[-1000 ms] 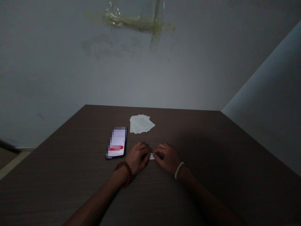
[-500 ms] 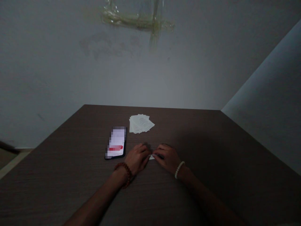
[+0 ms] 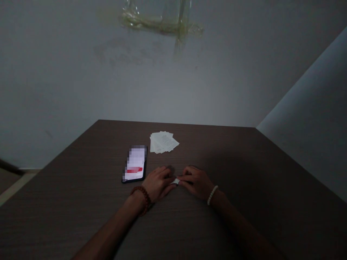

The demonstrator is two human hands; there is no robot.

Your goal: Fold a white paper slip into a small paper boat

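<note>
Between my two hands, low over the brown table (image 3: 173,227), is a small piece of white paper (image 3: 176,181), mostly covered by fingers. My left hand (image 3: 158,183), with a dark red bead bracelet at its wrist, pinches the paper's left side. From the other side, my right hand (image 3: 197,183) grips the right end between thumb and fingers; a pale bead bracelet circles that wrist. How the paper is folded cannot be made out.
A phone (image 3: 135,164) with a lit, partly blurred screen lies left of my left hand. Beyond the hands is a loose pile of printed white paper sheets (image 3: 164,142). A grey wall (image 3: 173,90) with shiny tape stands behind the table.
My right hand has shifted slightly right and its fingers have drawn closer together. The white paper now shows as a small patch between the fingertips. Phone and pile stay put.
</note>
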